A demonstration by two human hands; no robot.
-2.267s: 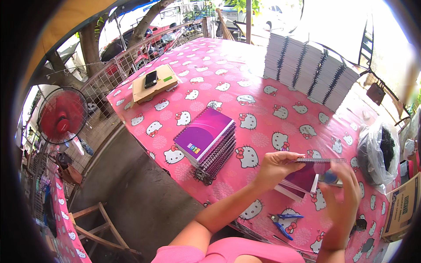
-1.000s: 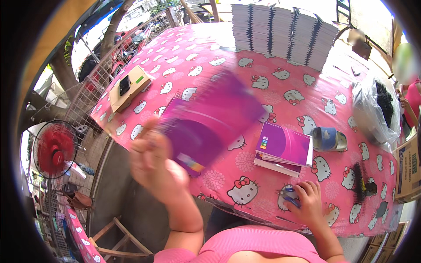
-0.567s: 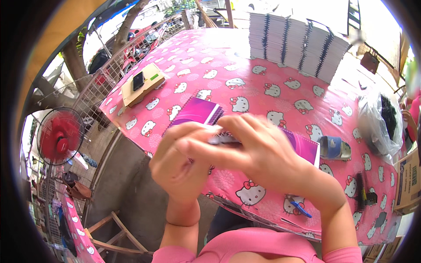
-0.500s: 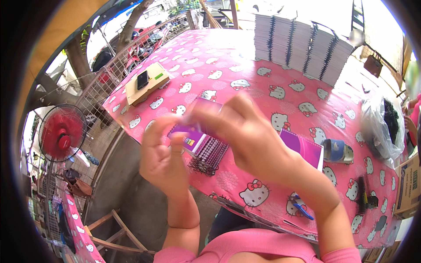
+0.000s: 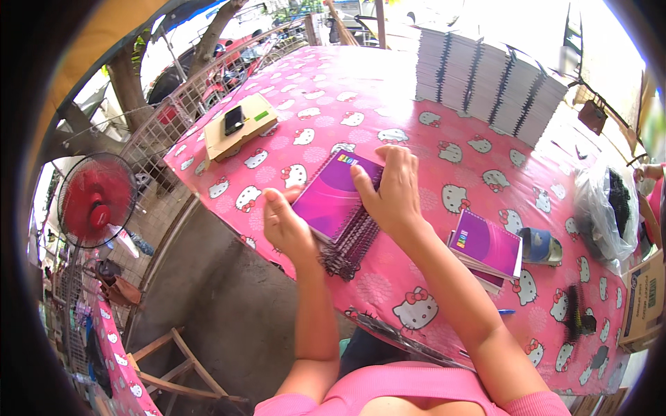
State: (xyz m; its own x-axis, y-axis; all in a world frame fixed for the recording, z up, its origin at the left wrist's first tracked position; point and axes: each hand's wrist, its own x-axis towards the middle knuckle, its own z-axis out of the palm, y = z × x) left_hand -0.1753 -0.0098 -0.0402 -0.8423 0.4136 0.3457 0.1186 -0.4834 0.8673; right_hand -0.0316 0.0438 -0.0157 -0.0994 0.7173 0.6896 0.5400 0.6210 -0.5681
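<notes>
A stack of purple spiral notebooks (image 5: 333, 197) lies in front of me on the pink tablecloth, its dark coil bindings bunched along the near side. My left hand (image 5: 286, 225) is beside its left edge, thumb raised and fingers partly curled, fingertips at the cover's edge. On the opposite side, my right hand (image 5: 394, 191) rests along the right edge, thumb over the cover and fingers stretched past the far corner. Farther right sits a smaller pile of purple notebooks (image 5: 487, 243). A blue-handled object (image 5: 507, 312) pokes out from behind my right forearm; its kind is hidden.
Tall stacks of coil-bound white pages (image 5: 489, 87) stand at the back right. A phone (image 5: 234, 120) lies on a flat cardboard box (image 5: 243, 135) at left. A slipper (image 5: 540, 246), black brush (image 5: 573, 312) and plastic bag (image 5: 605, 211) occupy the right side. A red fan (image 5: 98, 201) stands left.
Both hands were raised together and blurred above the notebooks; they have lowered and parted to either side of the stack. The top purple cover now shows almost fully. The view has shifted slightly.
</notes>
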